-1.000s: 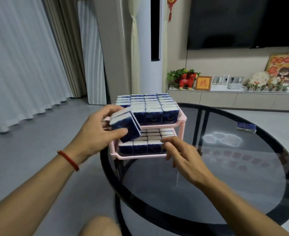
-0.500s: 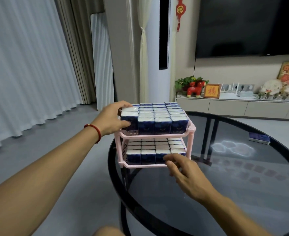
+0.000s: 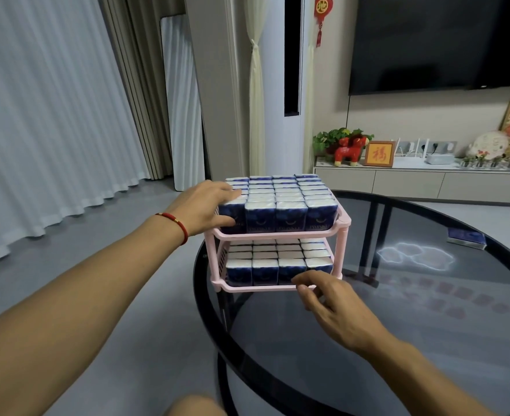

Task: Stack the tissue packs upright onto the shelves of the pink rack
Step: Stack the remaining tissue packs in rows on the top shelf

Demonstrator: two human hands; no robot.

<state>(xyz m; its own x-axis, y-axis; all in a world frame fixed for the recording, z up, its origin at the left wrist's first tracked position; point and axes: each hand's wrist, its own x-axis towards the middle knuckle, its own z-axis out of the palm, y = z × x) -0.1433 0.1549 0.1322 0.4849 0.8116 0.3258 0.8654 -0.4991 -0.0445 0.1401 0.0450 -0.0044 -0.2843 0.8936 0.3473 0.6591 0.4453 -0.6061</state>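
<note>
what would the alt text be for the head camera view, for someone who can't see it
A person's left hand grips the front-left tissue pack on the full top shelf of a pink rack, while the right hand holds the rack's lower front rim. The rack stands on a dark glass table, where one loose pack lies far right.

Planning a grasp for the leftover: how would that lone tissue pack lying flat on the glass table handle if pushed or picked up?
The lone tissue pack looks small and soft-wrapped, so probably light and squashy under a pinch. Lying flat, it is unlikely to tip or roll. On the smooth glass table it may well slide when pushed rather than stay put.
</note>
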